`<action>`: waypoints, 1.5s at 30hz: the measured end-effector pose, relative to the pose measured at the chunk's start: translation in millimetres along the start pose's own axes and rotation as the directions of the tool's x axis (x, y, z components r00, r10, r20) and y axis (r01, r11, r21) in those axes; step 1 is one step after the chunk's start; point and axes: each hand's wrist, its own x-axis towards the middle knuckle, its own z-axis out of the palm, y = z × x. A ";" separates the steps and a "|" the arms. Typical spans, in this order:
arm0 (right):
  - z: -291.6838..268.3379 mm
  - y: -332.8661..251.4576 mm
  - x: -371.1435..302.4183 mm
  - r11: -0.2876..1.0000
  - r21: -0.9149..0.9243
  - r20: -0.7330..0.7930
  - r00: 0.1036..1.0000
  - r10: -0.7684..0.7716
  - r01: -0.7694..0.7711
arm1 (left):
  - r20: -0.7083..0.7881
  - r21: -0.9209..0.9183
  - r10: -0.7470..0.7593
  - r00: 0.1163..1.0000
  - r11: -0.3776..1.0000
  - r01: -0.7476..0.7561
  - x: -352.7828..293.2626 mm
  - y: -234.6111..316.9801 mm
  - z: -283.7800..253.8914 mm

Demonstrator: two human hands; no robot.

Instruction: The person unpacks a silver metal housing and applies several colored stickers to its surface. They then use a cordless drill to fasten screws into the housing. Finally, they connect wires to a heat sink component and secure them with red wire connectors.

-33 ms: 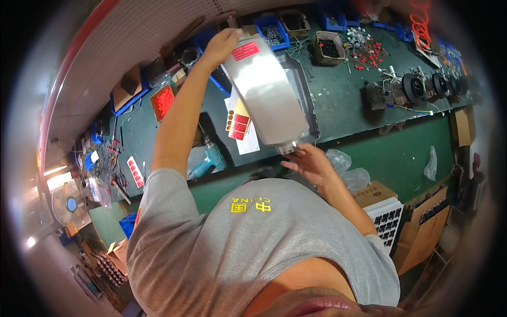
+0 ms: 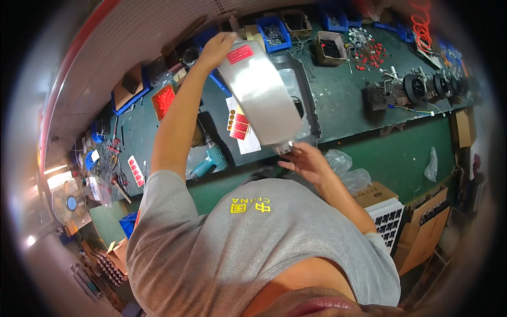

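The right hand point(image 2: 309, 162), fingers spread loosely, cups the near, lower end of a long silver metal cylinder with a red label point(image 2: 261, 95). The cylinder slants up and away over the green workbench point(image 2: 348, 100), its far end gripped by the left hand point(image 2: 216, 48).
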 end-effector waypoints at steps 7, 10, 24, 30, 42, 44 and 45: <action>-10.5 82.0 130.5 0.982 -0.026 -0.116 0.976 0.185 -0.189 | -0.069 0.157 -0.143 0.987 0.976 0.152 -38.8 -108.7 -34.4; -3.8 113.2 170.3 0.986 0.012 -0.155 0.974 0.167 -0.167 | -0.147 0.181 -0.104 0.984 0.975 0.130 -33.5 -170.3 -34.5; -8.3 92.6 178.9 0.910 -0.397 -0.142 0.988 0.066 -0.118 | -0.092 0.239 -0.074 0.993 0.967 0.094 25.4 -219.3 4.1; 8.9 14.7 57.0 0.710 -0.660 -0.058 0.926 -0.374 0.246 | -0.322 0.115 0.112 0.940 0.990 -0.079 -39.7 -181.3 37.0; -138.8 -40.9 36.8 0.788 -0.546 -0.382 0.922 0.068 -0.285 | 0.431 -0.386 -0.488 0.759 0.662 0.643 -236.1 -57.3 234.5; -142.3 -38.9 47.1 0.833 -0.485 -0.245 0.956 0.163 -0.267 | 0.395 -0.280 -0.596 0.699 0.647 0.709 -233.2 -43.8 251.1; -143.5 -38.1 51.8 0.827 -0.504 -0.234 0.961 0.146 -0.248 | 0.374 -0.227 -0.645 0.666 0.633 0.740 -232.6 -38.3 257.0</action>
